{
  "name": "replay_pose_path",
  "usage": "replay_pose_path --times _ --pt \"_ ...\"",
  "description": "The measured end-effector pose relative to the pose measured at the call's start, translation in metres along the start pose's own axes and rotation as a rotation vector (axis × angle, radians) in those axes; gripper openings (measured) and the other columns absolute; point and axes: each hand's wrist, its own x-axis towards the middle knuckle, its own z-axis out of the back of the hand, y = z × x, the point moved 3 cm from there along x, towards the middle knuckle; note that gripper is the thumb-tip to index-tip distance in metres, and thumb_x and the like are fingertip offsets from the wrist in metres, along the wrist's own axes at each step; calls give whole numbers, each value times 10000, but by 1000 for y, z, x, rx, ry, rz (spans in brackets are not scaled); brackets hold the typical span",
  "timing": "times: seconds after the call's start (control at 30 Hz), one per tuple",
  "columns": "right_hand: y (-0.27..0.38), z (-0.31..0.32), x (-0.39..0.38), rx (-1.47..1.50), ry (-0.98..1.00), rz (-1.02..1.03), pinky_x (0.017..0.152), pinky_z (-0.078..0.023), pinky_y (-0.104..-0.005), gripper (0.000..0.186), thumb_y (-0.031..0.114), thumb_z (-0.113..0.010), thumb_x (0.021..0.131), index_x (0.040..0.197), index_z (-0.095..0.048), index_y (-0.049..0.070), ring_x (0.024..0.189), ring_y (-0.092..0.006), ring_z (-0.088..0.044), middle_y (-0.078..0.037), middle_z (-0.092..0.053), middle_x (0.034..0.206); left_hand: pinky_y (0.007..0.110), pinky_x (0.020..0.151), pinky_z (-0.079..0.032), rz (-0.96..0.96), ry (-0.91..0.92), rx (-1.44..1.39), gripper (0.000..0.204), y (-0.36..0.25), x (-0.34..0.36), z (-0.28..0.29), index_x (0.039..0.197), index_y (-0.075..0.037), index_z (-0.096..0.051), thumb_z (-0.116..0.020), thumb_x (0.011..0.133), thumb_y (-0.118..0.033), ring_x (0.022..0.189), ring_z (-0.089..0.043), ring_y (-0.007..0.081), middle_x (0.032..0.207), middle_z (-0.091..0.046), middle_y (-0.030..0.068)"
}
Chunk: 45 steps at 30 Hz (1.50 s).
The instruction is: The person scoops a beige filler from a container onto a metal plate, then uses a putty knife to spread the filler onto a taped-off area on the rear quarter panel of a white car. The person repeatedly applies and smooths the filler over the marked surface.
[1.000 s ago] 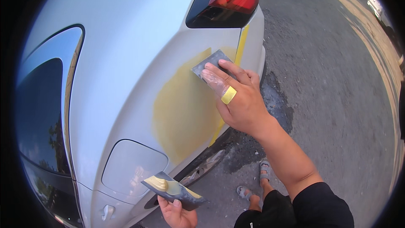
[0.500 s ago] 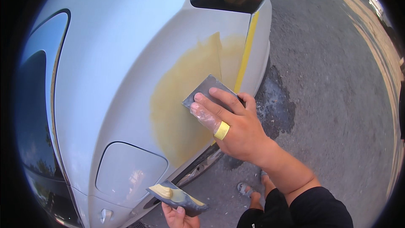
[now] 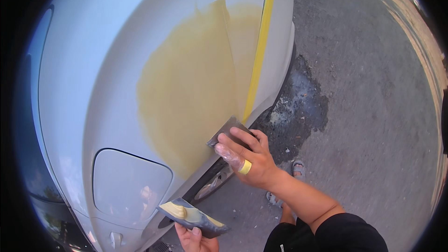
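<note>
My right hand [image 3: 249, 156] grips a dark flat putty spreader [image 3: 227, 129], its fingers pressed on the blade. The blade lies at the lower edge of a yellowish filler patch [image 3: 186, 79] on the white car's rear fender, just above the wheel arch. One fingertip is wrapped in clear film, held by a yellow tape band. Low in the view, my left hand [image 3: 196, 239] holds a second dark spreader [image 3: 196, 219] by its lower edge. A lump of cream putty [image 3: 175, 210] sits on its upper left part, with more smeared along it.
Yellow masking tape [image 3: 260, 51] runs down the seam between fender and bumper. The fuel flap [image 3: 132, 186] is at the lower left of the patch. Grey asphalt [image 3: 364, 126] with a dark wet stain [image 3: 303, 98] lies to the right. My sandalled feet [image 3: 298, 168] stand below.
My right hand has slid the spreader down the panel to the patch's lower edge, uncovering the filler's middle. The view has shifted downward. My left hand still holds its putty-loaded spreader.
</note>
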Motion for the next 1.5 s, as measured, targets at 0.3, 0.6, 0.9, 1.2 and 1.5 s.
replay_pose_path --times 0.3,0.6,0.9,1.2,1.5 --pt "0 -20 -40 9 18 -32 946 -357 -455 524 54 -668 737 1235 -592 195 1230 -239 -470 4 -569 1323 378 1012 -456 -3 54 -5 573 0 0 -10 1394 -3 -326 -479 845 54 1160 -557 253 1285 -528 149" --pt "-16 92 84 -134 -61 -52 922 -338 -435 548 17 -628 732 1266 -566 122 1246 -267 -443 -39 -534 1354 383 1013 -455 -23 55 -21 575 -14 -2 -34 1385 3 -348 -507 835 53 1153 -565 252 1276 -541 152" --pt "0 105 164 -236 36 119 922 -324 -441 540 76 -629 768 1298 -533 113 1235 -242 -447 -43 -533 1346 393 990 -471 -39 39 -60 549 -16 -3 -40 1362 3 -367 -503 832 52 1133 -570 256 1253 -547 150" --pt "16 79 91 -237 189 117 894 -343 -502 636 76 -638 711 1331 -509 137 1238 -231 -441 -19 -487 1393 387 989 -466 -44 38 -41 547 -12 2 -45 1371 7 -355 -487 842 47 1141 -563 254 1265 -538 147" --pt "38 116 33 721 265 -79 986 -360 -473 567 34 -607 817 1365 -481 103 1304 -288 -403 -65 -498 1390 383 1007 -449 -3 93 -124 545 -13 16 -75 1383 -5 -352 -477 855 48 1140 -563 246 1280 -533 149"
